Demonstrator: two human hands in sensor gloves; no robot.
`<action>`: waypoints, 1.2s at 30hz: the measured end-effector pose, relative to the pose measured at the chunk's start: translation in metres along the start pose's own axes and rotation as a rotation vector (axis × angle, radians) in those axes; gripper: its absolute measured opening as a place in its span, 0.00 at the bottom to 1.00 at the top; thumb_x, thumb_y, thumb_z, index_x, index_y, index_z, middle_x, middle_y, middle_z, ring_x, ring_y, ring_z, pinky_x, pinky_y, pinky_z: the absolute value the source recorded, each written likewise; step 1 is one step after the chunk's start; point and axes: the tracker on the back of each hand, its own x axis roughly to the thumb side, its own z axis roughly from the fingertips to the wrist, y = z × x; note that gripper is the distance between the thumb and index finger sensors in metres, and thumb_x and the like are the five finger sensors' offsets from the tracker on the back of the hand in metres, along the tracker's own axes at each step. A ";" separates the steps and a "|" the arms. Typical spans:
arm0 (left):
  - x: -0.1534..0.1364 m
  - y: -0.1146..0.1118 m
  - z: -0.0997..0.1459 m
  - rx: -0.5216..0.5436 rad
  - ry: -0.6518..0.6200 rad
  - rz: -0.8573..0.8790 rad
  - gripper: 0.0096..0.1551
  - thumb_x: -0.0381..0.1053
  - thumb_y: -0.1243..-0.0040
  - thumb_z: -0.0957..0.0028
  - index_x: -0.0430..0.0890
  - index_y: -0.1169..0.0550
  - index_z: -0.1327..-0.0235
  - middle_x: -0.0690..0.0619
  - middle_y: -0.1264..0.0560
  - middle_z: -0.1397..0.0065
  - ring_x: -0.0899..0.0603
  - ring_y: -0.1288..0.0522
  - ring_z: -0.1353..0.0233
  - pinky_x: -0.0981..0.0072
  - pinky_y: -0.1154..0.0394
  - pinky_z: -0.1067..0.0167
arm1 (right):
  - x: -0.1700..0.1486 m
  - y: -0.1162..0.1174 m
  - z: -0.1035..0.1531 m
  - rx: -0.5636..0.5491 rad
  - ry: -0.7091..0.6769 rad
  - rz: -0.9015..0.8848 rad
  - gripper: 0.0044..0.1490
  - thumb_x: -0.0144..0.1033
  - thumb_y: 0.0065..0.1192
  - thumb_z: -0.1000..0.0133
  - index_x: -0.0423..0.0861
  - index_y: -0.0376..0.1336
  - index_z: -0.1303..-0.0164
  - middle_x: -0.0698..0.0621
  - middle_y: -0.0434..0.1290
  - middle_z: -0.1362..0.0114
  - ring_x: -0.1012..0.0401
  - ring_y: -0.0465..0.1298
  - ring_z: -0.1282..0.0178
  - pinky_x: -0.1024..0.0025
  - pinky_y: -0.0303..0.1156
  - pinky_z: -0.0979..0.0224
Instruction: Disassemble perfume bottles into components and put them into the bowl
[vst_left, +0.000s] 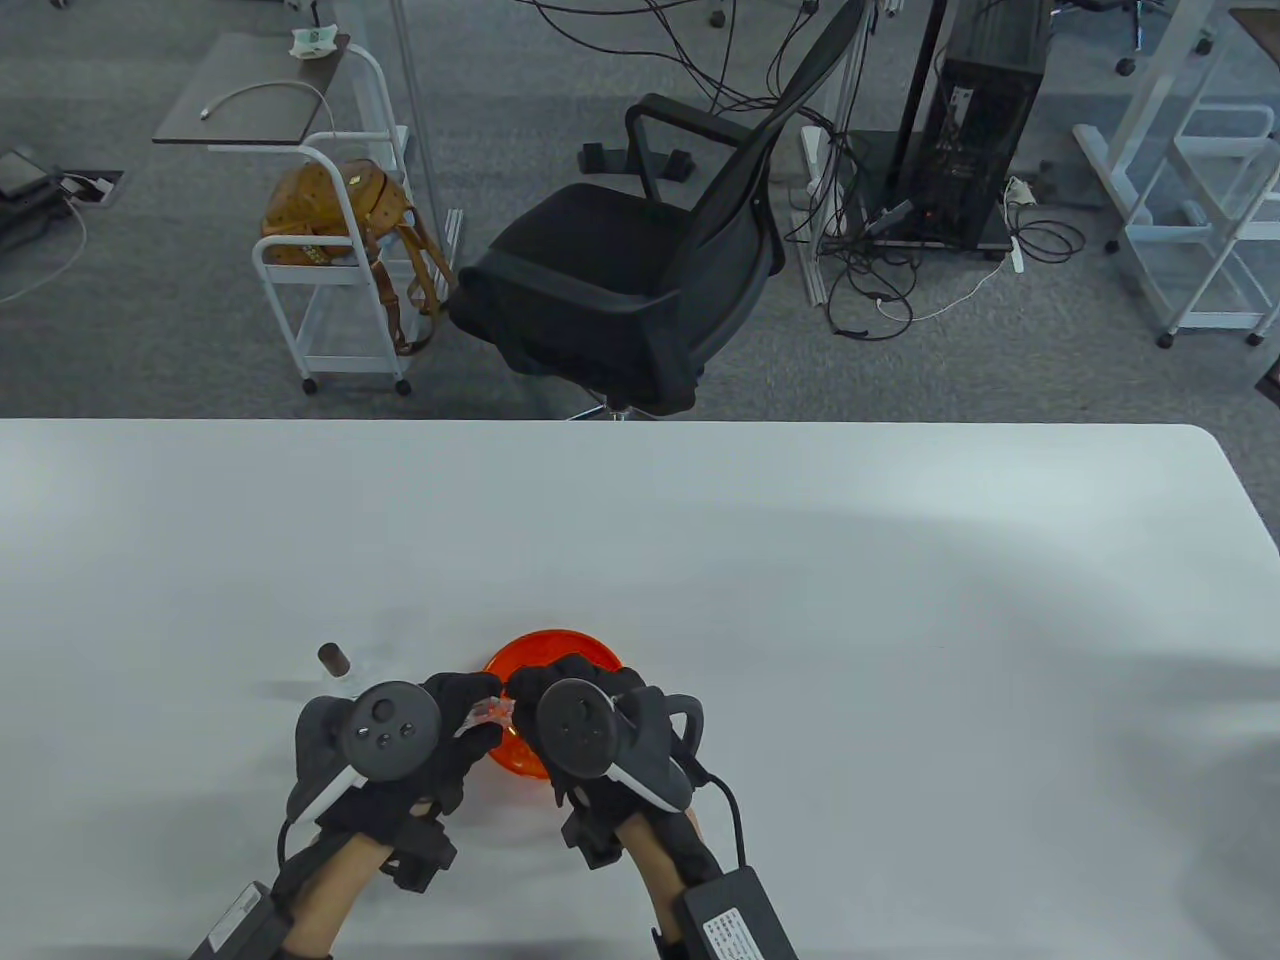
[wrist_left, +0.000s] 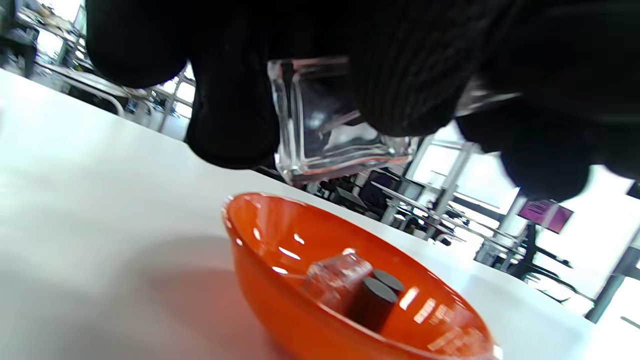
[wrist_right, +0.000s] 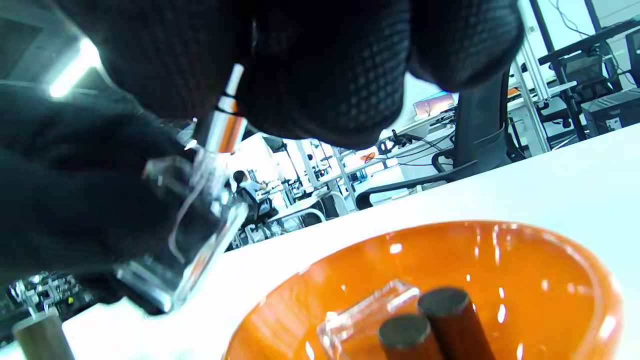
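Observation:
My left hand grips a clear square glass perfume bottle just above the near-left rim of the orange bowl. My right hand pinches the bottle's silver and orange spray pump at its top; the bottle body slants below it. Inside the bowl lie a clear bottle body and two dark brown caps. A second bottle with a brown cap stands on the table to the left of the hands.
The white table stretches wide to the right and far side of the bowl. Beyond its far edge stand a black office chair and a white cart on the floor.

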 end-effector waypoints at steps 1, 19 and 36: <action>-0.001 0.002 0.000 0.010 0.014 -0.008 0.31 0.52 0.29 0.56 0.47 0.18 0.37 0.43 0.15 0.35 0.39 0.12 0.45 0.41 0.23 0.42 | -0.004 -0.005 -0.001 -0.017 0.011 -0.022 0.26 0.47 0.69 0.57 0.59 0.71 0.46 0.57 0.81 0.43 0.68 0.85 0.58 0.52 0.78 0.37; -0.001 0.003 -0.001 -0.022 0.054 -0.105 0.31 0.53 0.27 0.56 0.49 0.16 0.37 0.47 0.10 0.38 0.39 0.11 0.42 0.40 0.23 0.41 | -0.014 0.062 -0.068 0.281 0.307 0.501 0.31 0.50 0.71 0.60 0.63 0.71 0.43 0.60 0.82 0.38 0.67 0.85 0.55 0.52 0.77 0.34; 0.063 -0.045 -0.059 -0.194 0.127 -0.515 0.34 0.49 0.29 0.54 0.47 0.20 0.30 0.46 0.11 0.36 0.39 0.12 0.40 0.42 0.25 0.39 | -0.090 -0.014 0.002 0.123 0.312 0.171 0.31 0.54 0.63 0.56 0.56 0.73 0.44 0.54 0.84 0.42 0.64 0.87 0.59 0.50 0.78 0.41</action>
